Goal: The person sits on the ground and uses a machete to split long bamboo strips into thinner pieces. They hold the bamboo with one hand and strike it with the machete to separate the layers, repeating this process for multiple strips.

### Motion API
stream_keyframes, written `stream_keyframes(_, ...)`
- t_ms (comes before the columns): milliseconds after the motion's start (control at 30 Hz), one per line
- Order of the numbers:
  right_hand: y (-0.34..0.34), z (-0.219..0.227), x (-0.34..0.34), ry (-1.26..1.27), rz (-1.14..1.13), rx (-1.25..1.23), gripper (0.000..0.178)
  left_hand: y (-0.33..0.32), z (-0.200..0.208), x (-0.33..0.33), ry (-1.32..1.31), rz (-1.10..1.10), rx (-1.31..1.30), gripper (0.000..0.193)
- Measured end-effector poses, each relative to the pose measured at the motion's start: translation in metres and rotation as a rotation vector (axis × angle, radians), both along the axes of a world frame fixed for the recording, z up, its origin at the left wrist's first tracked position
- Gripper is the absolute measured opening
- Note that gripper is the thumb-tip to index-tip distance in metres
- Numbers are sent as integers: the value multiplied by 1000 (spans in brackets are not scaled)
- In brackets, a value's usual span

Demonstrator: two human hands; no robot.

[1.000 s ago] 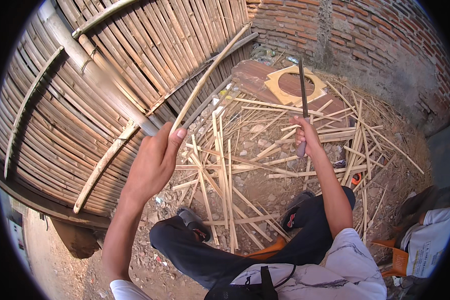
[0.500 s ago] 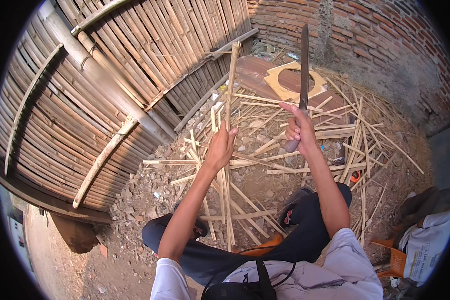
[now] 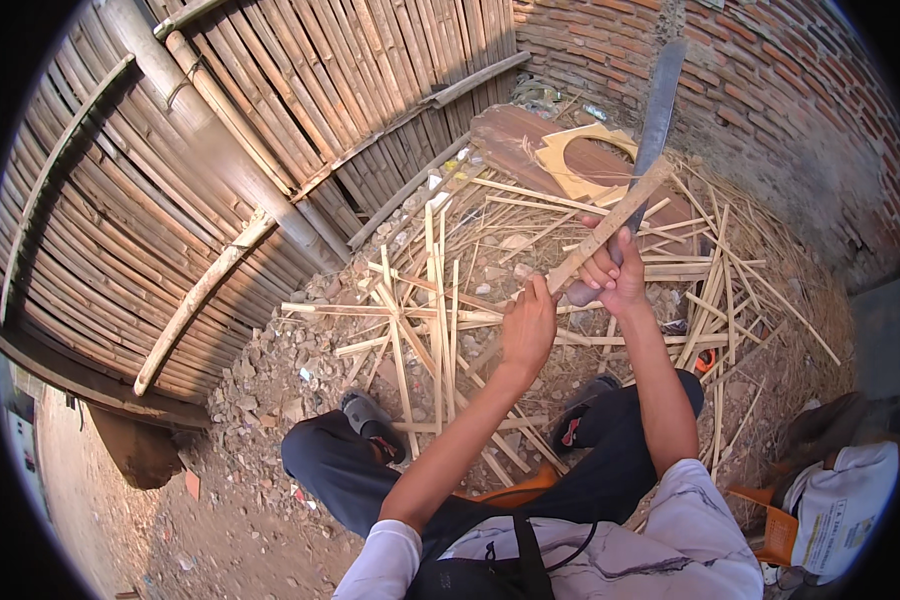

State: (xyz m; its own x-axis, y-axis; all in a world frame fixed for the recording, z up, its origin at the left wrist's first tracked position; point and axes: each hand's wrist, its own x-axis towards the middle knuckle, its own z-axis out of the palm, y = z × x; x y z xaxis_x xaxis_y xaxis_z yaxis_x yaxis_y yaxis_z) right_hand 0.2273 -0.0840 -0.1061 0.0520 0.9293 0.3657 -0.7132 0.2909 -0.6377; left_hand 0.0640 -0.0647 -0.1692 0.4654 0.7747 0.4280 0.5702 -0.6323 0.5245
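Note:
My left hand is closed round a flat bamboo slat, which slants up to the right. In my right hand is the grey handle of a machete, its long dark blade pointing up and away from me. The slat crosses in front of the lower blade, near my right fingers; whether the two touch I cannot tell. Beneath both hands many split bamboo strips lie crisscrossed on stony ground. My legs are bent on either side, with a shoe near the strips.
A bamboo-slat wall leans along the left, and a brick wall curves round the back right. Beyond the strips lie a brown board and a yellowish panel with a round hole. An orange chair with cloth on it stands at lower right.
The slat has swung from upright on the left to a rightward slant across the machete. My left hand has moved right and nearer, and the blade now tilts to the right.

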Motion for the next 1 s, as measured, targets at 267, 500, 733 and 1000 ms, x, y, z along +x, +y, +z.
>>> stream_keyframes(267, 1, -3, 18, -67, -210, -161, 40, -30, 20, 11, 670, 275, 343, 7)
stream_keyframes(500, 1, 5, 15, -103, -226, -187, 38, -66, 42, 8, 1000, 6, 438, 9)
stream_keyframes(733, -1, 5, 11, -158, -205, -179, 44, -71, 36, 0, 1078, -68, 435, 13)
stream_keyframes(1000, -7, 13, 10, -229, -123, -157, 47, -57, -50, -22, 1006, -242, 350, 16)
